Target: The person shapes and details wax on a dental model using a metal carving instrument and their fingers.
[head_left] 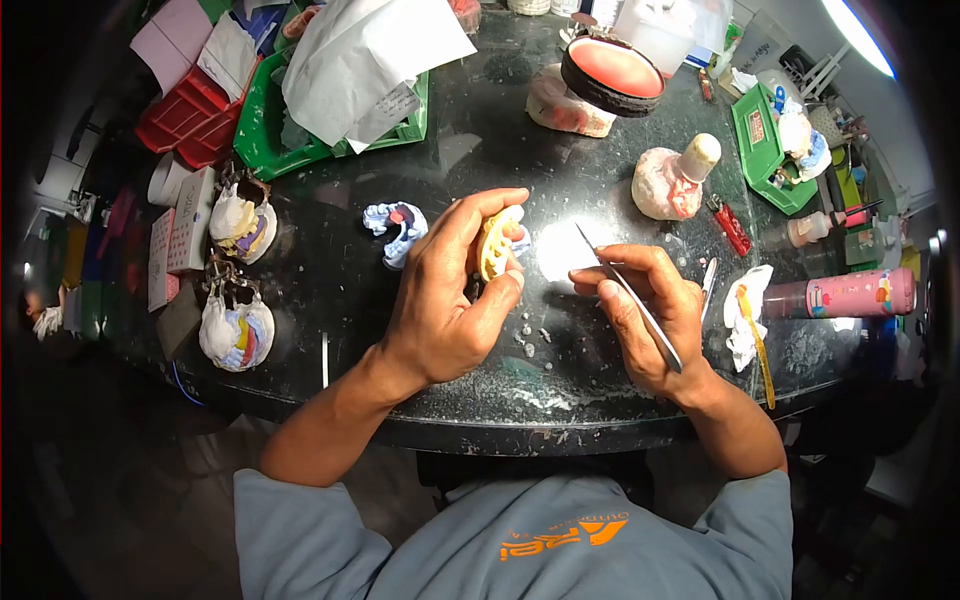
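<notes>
My left hand is closed around a yellow dental cast, held between thumb and fingers above the table, with a bluish-white part showing behind it. In my right hand is a slim metal carving tool, gripped like a pen, its pointed tip toward the cast but apart from it. Beside my left hand lies a blue horseshoe-shaped dental piece with a reddish spot. Small pale crumbs are scattered on the table between my hands.
Two mounted dental models stand at left near a green bin with papers. Ahead are a round dish of pink material and a plaster lump. To the right lie a red-handled tool, tissue and pink bottle.
</notes>
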Demonstrator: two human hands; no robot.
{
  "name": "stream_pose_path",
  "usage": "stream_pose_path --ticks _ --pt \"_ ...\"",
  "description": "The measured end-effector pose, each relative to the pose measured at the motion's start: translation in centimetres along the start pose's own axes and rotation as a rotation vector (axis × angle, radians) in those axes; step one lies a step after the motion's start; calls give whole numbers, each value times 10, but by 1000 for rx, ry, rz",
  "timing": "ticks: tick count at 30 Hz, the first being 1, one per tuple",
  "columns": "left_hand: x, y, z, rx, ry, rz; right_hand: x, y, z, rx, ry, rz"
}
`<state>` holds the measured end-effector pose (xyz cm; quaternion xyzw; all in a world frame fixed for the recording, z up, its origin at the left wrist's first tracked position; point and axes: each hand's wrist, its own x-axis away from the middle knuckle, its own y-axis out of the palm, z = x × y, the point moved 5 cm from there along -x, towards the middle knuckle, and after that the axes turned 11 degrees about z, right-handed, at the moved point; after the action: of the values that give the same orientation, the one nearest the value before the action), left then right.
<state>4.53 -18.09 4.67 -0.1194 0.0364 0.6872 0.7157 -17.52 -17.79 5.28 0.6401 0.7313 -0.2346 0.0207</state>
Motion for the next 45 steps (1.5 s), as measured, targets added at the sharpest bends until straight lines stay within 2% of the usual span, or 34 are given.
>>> stream_pose_path --ticks 4,6,11,17,21,22,26,34,45 --pt "0 5 4 315 -272 -61 -2 0 4 8 -25 24" --pt "-1 7 2 357 -255 -47 -1 0 4 25 17 65" --pt "0 11 3 369 -228 -76 -1 -4 -1 53 -195 165" --pt "3 16 5 389 -325 -126 -7 -9 -17 54 -371 175" --pt "7 19 7 389 -366 -175 1 -4 -4 -259 -197 229" --pt "8 20 7 390 -374 -188 1 -3 -6 -278 -218 238" --pt "12 24 6 391 -362 -236 4 -7 -6 -166 -283 209" --pt "16 32 3 442 -327 -244 5 -3 -16 -209 -381 172" --pt "20 32 -2 431 -384 -392 7 -1 -25 -106 -372 146"
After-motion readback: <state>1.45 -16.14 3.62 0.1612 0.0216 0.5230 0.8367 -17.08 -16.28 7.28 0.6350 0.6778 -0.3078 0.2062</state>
